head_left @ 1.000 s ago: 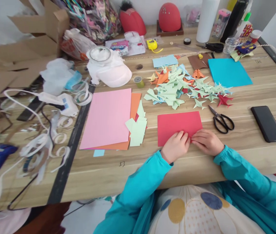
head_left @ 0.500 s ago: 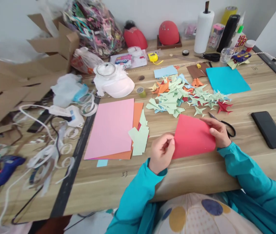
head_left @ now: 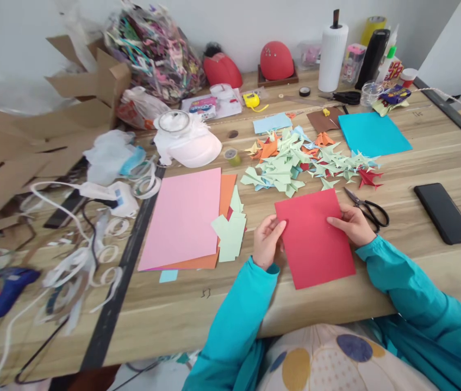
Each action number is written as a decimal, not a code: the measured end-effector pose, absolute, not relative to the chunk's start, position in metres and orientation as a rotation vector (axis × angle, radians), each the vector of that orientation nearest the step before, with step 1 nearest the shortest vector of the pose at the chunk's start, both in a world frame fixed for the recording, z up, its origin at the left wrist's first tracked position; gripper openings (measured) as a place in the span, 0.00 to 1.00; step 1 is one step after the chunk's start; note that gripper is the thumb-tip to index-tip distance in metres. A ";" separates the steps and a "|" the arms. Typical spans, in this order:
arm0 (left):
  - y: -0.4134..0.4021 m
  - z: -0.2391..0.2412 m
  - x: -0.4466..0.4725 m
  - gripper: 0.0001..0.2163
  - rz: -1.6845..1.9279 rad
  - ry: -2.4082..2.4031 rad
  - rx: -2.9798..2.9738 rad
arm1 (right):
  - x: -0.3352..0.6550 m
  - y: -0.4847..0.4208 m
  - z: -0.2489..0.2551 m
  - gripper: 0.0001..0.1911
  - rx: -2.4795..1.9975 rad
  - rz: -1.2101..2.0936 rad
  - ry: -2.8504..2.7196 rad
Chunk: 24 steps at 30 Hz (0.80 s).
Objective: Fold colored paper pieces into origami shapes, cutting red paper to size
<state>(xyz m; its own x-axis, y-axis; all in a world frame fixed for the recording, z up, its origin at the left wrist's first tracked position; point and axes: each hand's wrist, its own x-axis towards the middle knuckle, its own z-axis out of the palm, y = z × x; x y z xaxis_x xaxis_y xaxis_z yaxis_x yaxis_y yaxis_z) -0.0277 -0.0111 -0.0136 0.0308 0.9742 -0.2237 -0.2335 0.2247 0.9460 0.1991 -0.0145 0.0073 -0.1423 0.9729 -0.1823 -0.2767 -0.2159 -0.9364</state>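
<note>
A red paper sheet point(head_left: 314, 239) is spread out over the wooden table's near edge. My left hand point(head_left: 268, 240) grips its left edge, fingers curled on it. At the sheet's right edge, my right hand point(head_left: 350, 224) pinches the paper with thumb on top. Black scissors point(head_left: 367, 206) lie just right of my right hand. A heap of folded paper figures point(head_left: 304, 160), mostly pale green, sits beyond the sheet.
Pink and orange sheets point(head_left: 185, 217) with green scraps point(head_left: 230, 228) lie left of my hands. A black phone point(head_left: 444, 213) rests at the right, a blue sheet point(head_left: 373, 134) behind it. Tape rolls, cords, cardboard and a glue gun point(head_left: 6, 290) crowd the left side.
The folded red paper was lifted off the table, opened out and turned, and now shows as a taller full sheet held at both side edges.
</note>
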 end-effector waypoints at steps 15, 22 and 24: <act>-0.004 -0.017 -0.031 0.12 1.129 1.126 0.968 | 0.204 -0.012 0.006 0.21 -1.334 1.062 -1.215; -0.003 -0.017 -0.033 0.13 1.094 1.152 0.975 | 0.203 -0.012 0.009 0.21 -1.332 1.108 -1.141; -0.004 -0.016 -0.033 0.14 1.083 1.160 0.968 | 0.202 -0.011 0.010 0.21 -1.336 1.109 -1.099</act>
